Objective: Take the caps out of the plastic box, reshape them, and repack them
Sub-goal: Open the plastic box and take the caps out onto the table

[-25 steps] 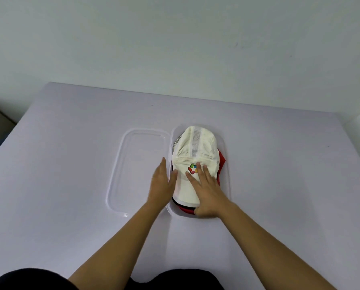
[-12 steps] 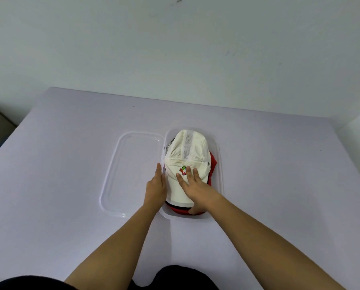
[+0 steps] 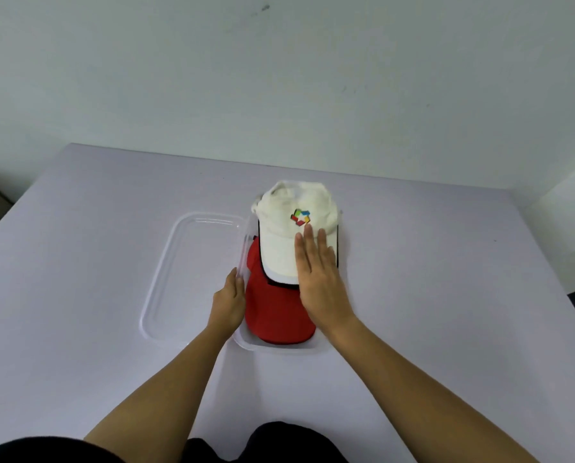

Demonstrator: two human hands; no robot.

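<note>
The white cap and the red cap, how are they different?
The white cap is cream-white with a colourful logo. The red cap looks plain red where it shows. The white cap sits on top, toward the far end of the plastic box, and the red cap lies underneath, nearer the person. The right hand holds the white cap's brim, not the red cap. Both are caps, in or over the same box.
</note>
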